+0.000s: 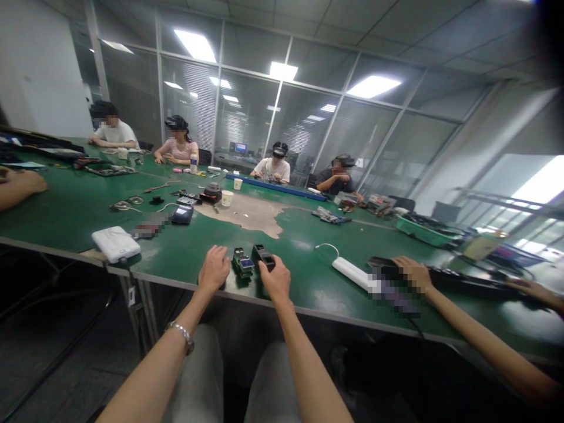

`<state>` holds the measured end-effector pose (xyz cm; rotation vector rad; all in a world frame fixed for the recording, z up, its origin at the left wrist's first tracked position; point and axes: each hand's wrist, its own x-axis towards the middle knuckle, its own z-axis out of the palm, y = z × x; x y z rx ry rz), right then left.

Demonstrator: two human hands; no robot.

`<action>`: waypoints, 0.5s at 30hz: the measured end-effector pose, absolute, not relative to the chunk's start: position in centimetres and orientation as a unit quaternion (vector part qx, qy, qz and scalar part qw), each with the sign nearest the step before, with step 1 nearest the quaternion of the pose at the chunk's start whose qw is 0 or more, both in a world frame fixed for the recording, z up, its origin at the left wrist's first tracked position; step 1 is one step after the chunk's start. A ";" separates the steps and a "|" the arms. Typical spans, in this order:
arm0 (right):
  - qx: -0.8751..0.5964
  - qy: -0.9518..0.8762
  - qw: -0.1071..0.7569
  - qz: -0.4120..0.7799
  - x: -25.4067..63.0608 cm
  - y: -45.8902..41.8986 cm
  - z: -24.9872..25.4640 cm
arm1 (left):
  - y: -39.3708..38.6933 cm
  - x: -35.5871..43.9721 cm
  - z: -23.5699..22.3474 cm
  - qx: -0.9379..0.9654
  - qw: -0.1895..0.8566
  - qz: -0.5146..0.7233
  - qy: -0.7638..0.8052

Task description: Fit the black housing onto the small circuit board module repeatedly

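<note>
A green circuit board with a small screen (244,264) lies on the green table between my two hands. My right hand (277,281) is wrapped round a black plastic device casing (262,255), just to the right of the board. Left of the board, my left hand (214,270) rests near the table's front edge with its fingers curled together. What lies under those fingers, if anything, is hidden. The left wrist wears a silver bracelet (181,335).
Left on the green table (185,258) lies a white power bank (116,244); right, a white power strip (355,274). A co-worker's hand (412,271) touches a long black part nearby. Paper cups (227,198) and a black box (182,214) stand farther back. Several people sit opposite.
</note>
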<state>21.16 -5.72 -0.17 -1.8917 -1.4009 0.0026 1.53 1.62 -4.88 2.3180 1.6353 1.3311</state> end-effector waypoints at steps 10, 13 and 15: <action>-0.707 -0.570 0.415 -0.049 21.6 -6.3 -1.5 | 1.5 1.6 -4.7 0.736 0.002 0.430 0.523; -0.703 -0.574 0.419 -0.032 21.5 -6.2 -1.3 | 1.5 1.6 -4.7 0.737 0.002 0.430 0.522; -0.705 -0.576 0.413 -0.011 21.4 -6.2 -1.0 | 1.5 1.6 -4.7 0.739 0.003 0.429 0.520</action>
